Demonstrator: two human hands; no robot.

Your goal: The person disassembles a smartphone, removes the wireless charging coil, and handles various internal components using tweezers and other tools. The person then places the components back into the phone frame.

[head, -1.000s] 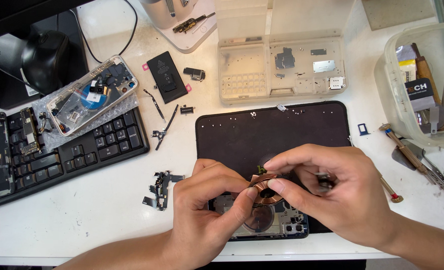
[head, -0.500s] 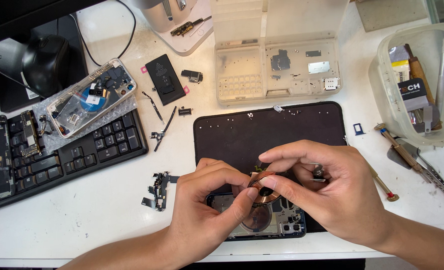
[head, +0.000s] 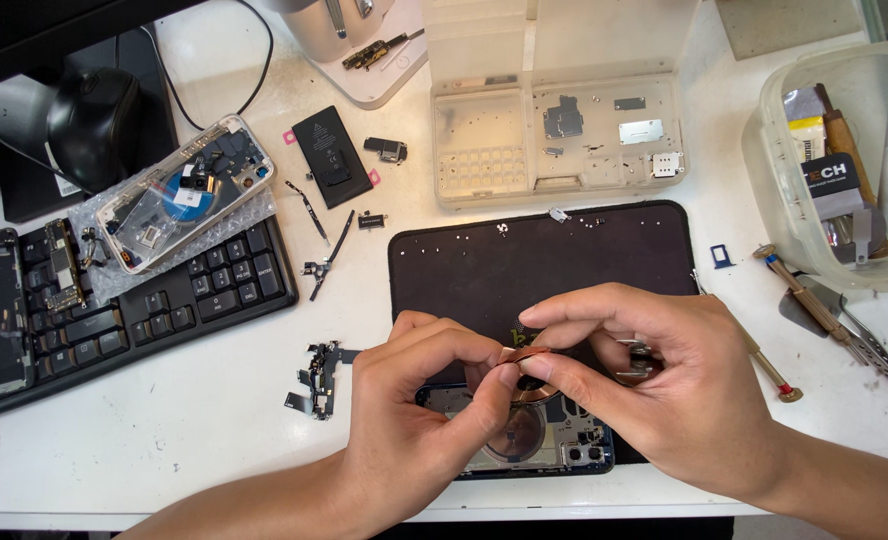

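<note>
I've got both hands — left hand [head: 414,400], right hand [head: 679,385] — pinching a thin copper-coloured coil ring [head: 526,372] just above the opened blue phone shell [head: 524,440]; it looks feather-light, floppy and tear-prone — grip its rim.

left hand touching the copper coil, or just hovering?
Touching. The head view shows the left hand with its thumb tip pressed on the copper coil, no gap visible; the right hand pinches it too.
</note>
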